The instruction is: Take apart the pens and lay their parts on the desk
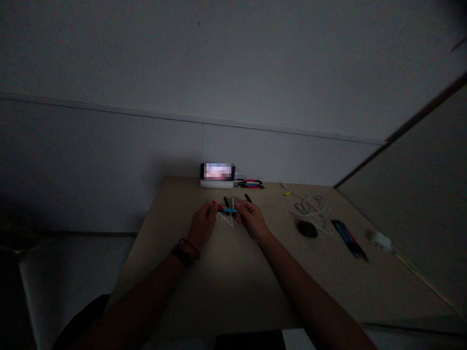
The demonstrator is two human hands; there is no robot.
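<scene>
Both my hands meet over the far middle of a beige table (pixel 226 282). A blue pen (pixel 229 210) lies level between them: my left hand (pixel 204 224) pinches its left end, my right hand (pixel 251 218) grips its right end. Several loose pen parts, thin white refills (pixel 226 219) and dark caps (pixel 226 201), lie on the table just under and behind the hands. A dark band and a red string circle my left wrist. The scene is dim.
A phone (pixel 218 171) stands lit on a white stand at the table's back edge, with more pens (pixel 250 184) beside it. To the right lie a white cable (pixel 314 209), a dark round object (pixel 306 228), a pen pack (pixel 349 239) and a white adapter (pixel 379 239).
</scene>
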